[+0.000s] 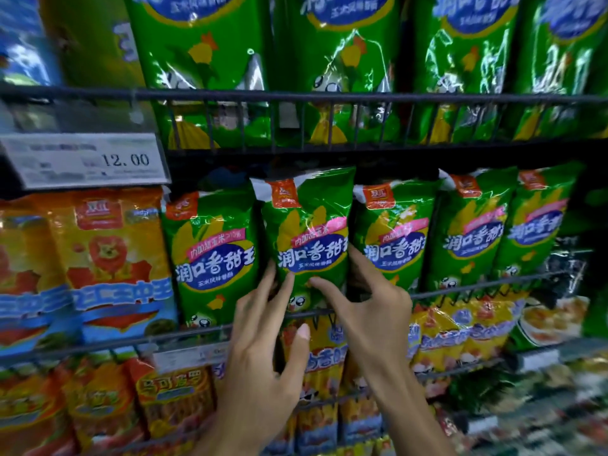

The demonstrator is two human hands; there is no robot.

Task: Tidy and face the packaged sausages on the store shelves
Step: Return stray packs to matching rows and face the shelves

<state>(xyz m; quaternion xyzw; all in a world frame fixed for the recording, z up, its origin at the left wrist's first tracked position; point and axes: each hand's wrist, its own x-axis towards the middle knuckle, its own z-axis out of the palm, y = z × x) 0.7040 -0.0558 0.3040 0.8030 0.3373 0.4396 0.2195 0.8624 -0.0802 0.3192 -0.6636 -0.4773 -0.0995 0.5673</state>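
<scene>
Straightening the green sausage pack (306, 232), you are touching it with loose fingers of left hand (263, 327) and right hand (371, 304), gripping nothing; next, be nudging it square.

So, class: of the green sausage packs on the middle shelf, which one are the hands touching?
The second green pack from the left; both hands' fingertips rest on its lower half, and its top stands higher than its neighbours.

A white price tag (86, 160) reading 12.00 hangs on the dark wire shelf rail (362, 97); its smaller print seems blurred.
</scene>
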